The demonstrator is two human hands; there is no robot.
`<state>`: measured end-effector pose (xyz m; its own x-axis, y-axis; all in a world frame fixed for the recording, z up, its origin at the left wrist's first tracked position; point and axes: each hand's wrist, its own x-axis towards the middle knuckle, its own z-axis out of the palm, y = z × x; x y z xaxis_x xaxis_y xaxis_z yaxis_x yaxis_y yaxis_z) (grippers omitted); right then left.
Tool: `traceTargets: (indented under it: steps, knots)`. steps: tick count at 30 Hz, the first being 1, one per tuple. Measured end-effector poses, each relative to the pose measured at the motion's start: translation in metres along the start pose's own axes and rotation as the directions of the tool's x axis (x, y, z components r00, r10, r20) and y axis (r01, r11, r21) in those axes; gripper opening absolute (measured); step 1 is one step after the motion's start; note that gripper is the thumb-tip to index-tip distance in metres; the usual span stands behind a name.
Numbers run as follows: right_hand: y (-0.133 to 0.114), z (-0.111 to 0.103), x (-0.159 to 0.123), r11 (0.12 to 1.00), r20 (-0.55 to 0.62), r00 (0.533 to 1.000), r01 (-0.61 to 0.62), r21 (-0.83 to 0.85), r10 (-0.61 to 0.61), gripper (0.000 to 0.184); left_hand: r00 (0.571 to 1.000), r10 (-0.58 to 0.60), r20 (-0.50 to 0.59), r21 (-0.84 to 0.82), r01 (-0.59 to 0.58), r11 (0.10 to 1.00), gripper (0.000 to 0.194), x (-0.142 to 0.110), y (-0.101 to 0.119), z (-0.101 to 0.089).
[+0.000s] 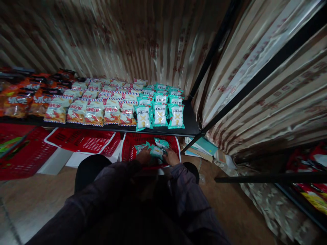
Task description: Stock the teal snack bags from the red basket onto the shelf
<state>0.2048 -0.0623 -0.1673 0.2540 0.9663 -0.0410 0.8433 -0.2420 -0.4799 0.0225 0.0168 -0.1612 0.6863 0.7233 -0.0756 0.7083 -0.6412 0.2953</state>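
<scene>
Both my hands are down in a red plastic basket (pixel 125 149) below the shelf's front edge. My left hand (pixel 143 156) is closed on the left side of a teal-and-white snack bag (pixel 155 150). On the bag's right side my right hand (pixel 171 157) grips with fingers curled; some fingertips are hidden. Other teal snack bags lie around it in the basket, one of them behind (pixel 161 143). Above, on the black shelf (pixel 190 117), similar teal bags (pixel 160 114) stand in rows at the right end.
White-and-red snack bags (pixel 93 112) and orange snack bags (pixel 19 103) fill the shelf leftward. More red baskets (pixel 28 153) stand at left on the tiled floor. A black metal post (pixel 212 58) rises at the shelf's right end. Books (pixel 204 146) lie beneath, beside a striped curtain (pixel 255 112).
</scene>
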Motion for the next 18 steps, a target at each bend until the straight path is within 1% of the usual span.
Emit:
traceTargets:
  steps: [2,5,9,13,17,18]
  knots:
    - [0.006,0.004,0.004,1.000,-0.014,1.000,-0.013,0.010,0.013,0.033,1.000,-0.021,0.016,0.016,0.020,1.000,0.027,0.003,0.004,0.002]
    - [0.014,0.009,0.015,0.999,-0.053,0.998,-0.030,0.032,0.032,0.042,0.999,-0.044,-0.007,0.069,0.044,0.997,0.023,0.004,0.013,0.005]
    - [0.022,0.017,0.036,0.997,-0.096,0.994,-0.039,0.066,0.045,0.052,0.999,-0.025,-0.037,0.101,0.029,0.994,0.025,0.012,0.024,0.009]
    - [0.026,0.029,0.052,0.995,-0.102,0.994,-0.035,0.094,0.044,0.053,0.999,0.003,-0.038,0.095,0.001,0.996,0.028,0.031,0.027,0.017]
    - [0.027,0.040,0.054,0.994,-0.078,0.996,-0.029,0.106,0.037,0.053,1.000,-0.006,-0.031,0.086,0.009,0.996,0.030,0.041,0.026,0.031]
    - [0.027,0.040,0.053,0.994,-0.078,0.997,-0.010,0.107,0.018,0.053,0.998,-0.003,-0.055,0.076,0.007,0.997,0.031,0.041,0.025,0.034]
